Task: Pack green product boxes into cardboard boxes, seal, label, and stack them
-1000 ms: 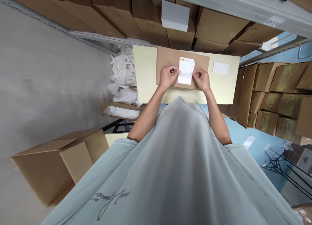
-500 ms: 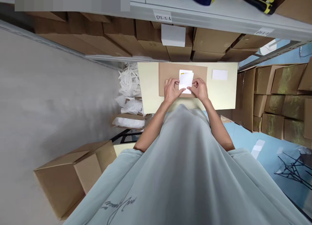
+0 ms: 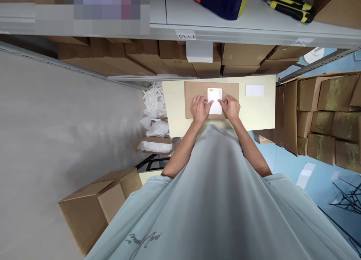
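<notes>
A small white card (image 3: 214,106) with a yellow-orange mark near its upper left lies over a brown cardboard sheet (image 3: 194,88). My left hand (image 3: 200,109) is closed at the card's left edge, thumb on its face and fingers curled. Opposite it, my right hand (image 3: 230,107) pinches the right edge in the same way. The cardboard rests on a pale yellow tabletop (image 3: 256,115). To the right on that tabletop lies a white rectangular slip (image 3: 254,89).
Cardboard boxes (image 3: 245,54) fill the shelf behind the table. Stacked boxes (image 3: 323,122) stand on the right. White packing scraps (image 3: 155,101) lie left of the table, with an open carton (image 3: 96,205) lower left. Yellow-black cutters (image 3: 293,8) sit on the upper shelf.
Two overlapping, slightly skewed white pieces now look like one straight card. My thumbs have moved up from its bottom edge to its sides. The camera view has shifted slightly.
</notes>
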`<state>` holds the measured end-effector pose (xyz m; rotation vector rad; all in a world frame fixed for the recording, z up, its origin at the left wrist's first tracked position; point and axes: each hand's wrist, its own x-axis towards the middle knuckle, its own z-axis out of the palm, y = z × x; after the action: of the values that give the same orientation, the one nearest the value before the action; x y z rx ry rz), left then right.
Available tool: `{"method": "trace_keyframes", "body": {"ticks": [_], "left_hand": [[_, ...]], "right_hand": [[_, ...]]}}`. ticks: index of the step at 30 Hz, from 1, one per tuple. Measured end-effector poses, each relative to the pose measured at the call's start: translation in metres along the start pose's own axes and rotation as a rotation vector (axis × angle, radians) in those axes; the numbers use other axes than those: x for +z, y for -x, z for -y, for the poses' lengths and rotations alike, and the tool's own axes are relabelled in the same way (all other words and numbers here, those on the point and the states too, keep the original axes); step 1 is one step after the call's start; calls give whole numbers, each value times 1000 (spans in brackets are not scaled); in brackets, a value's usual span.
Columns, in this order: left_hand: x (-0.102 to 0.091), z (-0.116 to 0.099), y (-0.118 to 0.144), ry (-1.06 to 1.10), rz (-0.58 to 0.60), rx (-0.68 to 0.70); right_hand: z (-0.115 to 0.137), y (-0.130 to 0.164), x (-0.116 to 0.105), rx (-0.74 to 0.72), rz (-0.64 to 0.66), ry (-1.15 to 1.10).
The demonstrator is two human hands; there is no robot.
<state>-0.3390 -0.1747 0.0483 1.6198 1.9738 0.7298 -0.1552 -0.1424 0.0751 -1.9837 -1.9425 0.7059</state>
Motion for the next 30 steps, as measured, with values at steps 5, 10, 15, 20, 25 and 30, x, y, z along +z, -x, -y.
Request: {"method": "trace_keyframes", "body": {"ticks": [5, 10, 15, 20, 25, 30], "left_hand": [[1, -2, -5, -37, -34, -57], [3, -3, -9, -33, -34, -82], [1, -7, -6, -64, 86, 113], [-3, -11, -6, -112, 262, 263], [-3, -19, -9, -169, 314, 253], [-8, -25, -10, -208, 355, 226]], "right_hand": [[1, 0, 5, 21, -25, 34], [4, 0, 6, 57, -29, 54], [10, 4, 7, -133, 29, 126], [7, 3, 12, -289, 99, 109], [4, -1, 16, -301, 123, 92], [11, -1, 14, -265, 170, 101]]}}
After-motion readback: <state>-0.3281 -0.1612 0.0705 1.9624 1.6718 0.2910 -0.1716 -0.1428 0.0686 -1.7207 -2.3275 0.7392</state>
